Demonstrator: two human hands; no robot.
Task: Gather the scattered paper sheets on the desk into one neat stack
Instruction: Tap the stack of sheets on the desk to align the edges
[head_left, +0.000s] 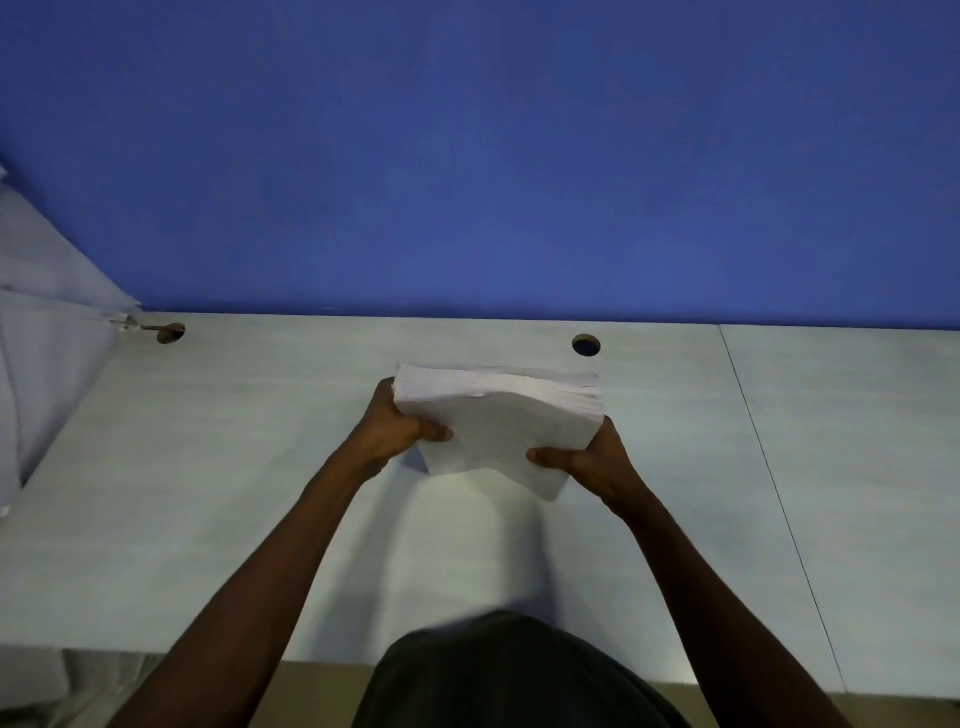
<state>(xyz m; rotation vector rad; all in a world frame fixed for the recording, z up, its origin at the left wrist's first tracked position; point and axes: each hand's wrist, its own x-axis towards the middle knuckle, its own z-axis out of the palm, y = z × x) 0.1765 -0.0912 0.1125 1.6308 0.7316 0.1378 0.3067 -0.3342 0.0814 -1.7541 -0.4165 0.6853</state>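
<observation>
Office, desk (519, 561) grommet hole (586, 345), blue partition (467, 156)

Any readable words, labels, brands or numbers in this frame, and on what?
None can be read.
Stack of paper sheets, gripped by the left hand and right hand: the top sheet looks blank; any print is too faint to read.
Desk and blue wall: no text.

White paper stack (498, 421), pale grey desk (208, 493), blue wall (467, 156)
</observation>
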